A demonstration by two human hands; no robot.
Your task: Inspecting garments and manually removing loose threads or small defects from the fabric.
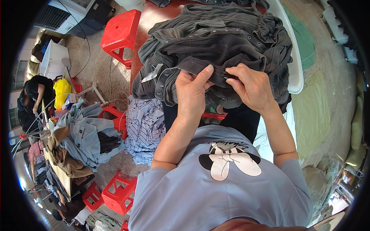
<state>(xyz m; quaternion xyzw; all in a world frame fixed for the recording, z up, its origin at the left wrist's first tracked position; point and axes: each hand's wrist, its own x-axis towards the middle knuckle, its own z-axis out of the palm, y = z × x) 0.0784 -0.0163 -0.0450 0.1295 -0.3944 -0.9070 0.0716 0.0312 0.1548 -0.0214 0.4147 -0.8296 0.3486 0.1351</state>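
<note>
A heap of dark grey crinkled garments (216,34) with rows of small metal eyelets or snaps along their edges lies in front of me. My left hand (192,88) pinches the dark edge of the top garment (192,63) between thumb and fingers. Just to its right, my right hand (250,84) is closed at the same piece of cloth. Something small and dark shows at its fingertips, mostly hidden, and its kind cannot be made out. Left of my hands, a whitish tag or scrap (152,73) rests on the heap.
A red-topped table (148,19) and a white tub (296,73) are under and beside the heap. Red stools (121,30) stand at left. Striped shirts (144,125) are piled by my left arm. Farther left, a person (36,92) is at a table with clothes.
</note>
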